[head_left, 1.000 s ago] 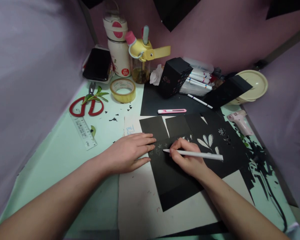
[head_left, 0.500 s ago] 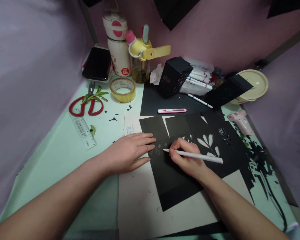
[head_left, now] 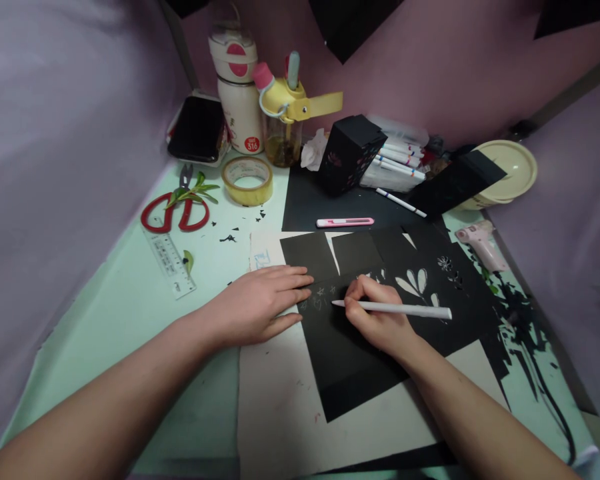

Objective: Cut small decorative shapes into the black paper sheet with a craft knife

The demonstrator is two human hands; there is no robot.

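Observation:
My right hand [head_left: 377, 310] grips a white pencil [head_left: 405, 309], its tip low over a sheet of black paper [head_left: 355, 360]; whether the tip touches, I cannot tell. Small pale outlines, some star-shaped, are drawn on the sheet just left of the tip. Flat on the paper's left edge lies my left hand [head_left: 260, 300], fingers stretched out with nothing in them. Petal-shaped cut-outs [head_left: 413, 283] show white right of my right hand. Under the black paper is a pale board [head_left: 275, 407].
Beyond the paper lies a pink craft knife [head_left: 345, 222]. Red-handled scissors [head_left: 175, 212], a clear ruler [head_left: 173, 263] and a tape roll [head_left: 247, 181] sit left. Bottles [head_left: 240, 113], a black box [head_left: 353, 153] and markers [head_left: 395, 167] stand behind. A glue gun [head_left: 483, 243] and black scraps are right.
The pencil tip has shifted slightly right along the black paper, together with my right hand. A short new pale stroke shows near the outlines. My left hand stays in place on the sheet.

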